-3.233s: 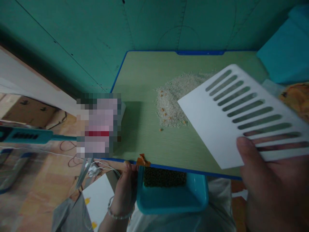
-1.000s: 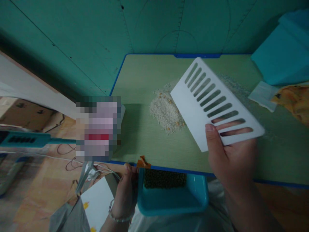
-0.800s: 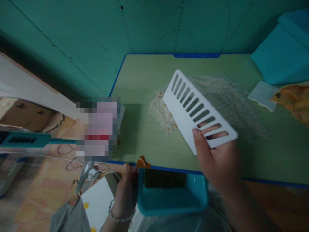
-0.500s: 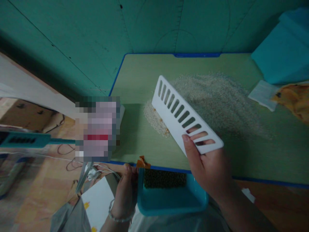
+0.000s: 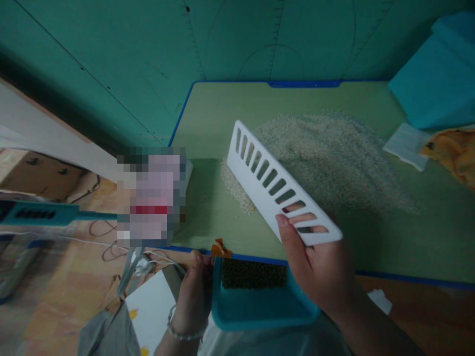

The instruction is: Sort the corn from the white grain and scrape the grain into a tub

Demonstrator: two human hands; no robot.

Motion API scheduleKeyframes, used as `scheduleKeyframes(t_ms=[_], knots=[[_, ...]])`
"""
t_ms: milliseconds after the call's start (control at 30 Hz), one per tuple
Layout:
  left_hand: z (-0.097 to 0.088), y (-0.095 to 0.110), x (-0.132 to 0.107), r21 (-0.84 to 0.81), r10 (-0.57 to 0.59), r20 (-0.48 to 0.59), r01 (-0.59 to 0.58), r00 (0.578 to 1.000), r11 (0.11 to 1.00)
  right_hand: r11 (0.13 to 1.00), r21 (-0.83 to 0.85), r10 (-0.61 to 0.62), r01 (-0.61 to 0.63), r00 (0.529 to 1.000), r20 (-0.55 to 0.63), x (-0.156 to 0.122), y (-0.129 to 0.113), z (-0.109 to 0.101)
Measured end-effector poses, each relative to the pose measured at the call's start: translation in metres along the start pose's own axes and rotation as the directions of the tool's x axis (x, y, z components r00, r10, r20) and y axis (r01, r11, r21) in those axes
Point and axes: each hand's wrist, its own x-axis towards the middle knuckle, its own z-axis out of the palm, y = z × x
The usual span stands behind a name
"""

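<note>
My right hand (image 5: 322, 269) grips the near end of a white slotted plastic board (image 5: 256, 183), thumb on its face and fingers showing through the slots. The board stands tilted on edge over pale grain (image 5: 326, 158), likely rice, which is spread across the table. A small patch of the grain shows to the left of the board. Below the table's front edge, my left hand (image 5: 196, 287) is closed at the left rim of a turquoise tub (image 5: 265, 311); most of its fingers are hidden. Small dark green beans or pellets lie in the tub's far part.
The pale green table (image 5: 211, 109) has a blue edge, with orange tape (image 5: 221, 248) at the front. A blurred-out object (image 5: 152, 198) stands at its left. At the right are a turquoise container (image 5: 438, 74), a white packet (image 5: 407, 146) and an orange cloth (image 5: 451, 151).
My right hand has moved the white board slightly left and toward me. Several small brown round bits seen by its lower edge are now out of sight. My left hand stays put.
</note>
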Motion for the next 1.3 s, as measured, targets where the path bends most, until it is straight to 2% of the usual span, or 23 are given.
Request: scheduleKeyframes(t_ms=[200,567,900,1067,1167,1300], knots=[[-0.002,-0.001,0.001,-0.042,0.015,-0.086,-0.019,0.996,0.999,0.999,0.02,-0.029,0.029,0.999,0.021,-0.002,-0.005,0.003],[0.004,0.001,-0.002,-0.019,-0.005,-0.003,0.005,1.0,1.0,0.999,-0.028,0.014,-0.015,1.0,-0.003,0.0,0.002,-0.002],[-0.001,-0.002,0.0,-0.076,0.026,-0.06,-0.03,0.998,0.997,0.995,-0.057,0.078,-0.084,0.992,-0.097,-0.001,0.011,-0.007],[-0.001,-0.002,0.0,-0.08,-0.01,-0.01,0.009,1.0,0.997,0.989,-0.067,0.121,-0.129,0.986,-0.113,-0.001,0.015,-0.01],[0.001,-0.001,0.0,-0.074,-0.034,-0.005,0.033,0.999,0.997,0.987,-0.081,0.121,-0.137,0.977,-0.176,0.001,0.018,-0.018],[0.001,-0.002,0.0,-0.03,-0.012,-0.052,0.011,0.999,0.999,0.986,-0.084,0.123,-0.146,0.965,-0.234,0.002,0.026,-0.031]])
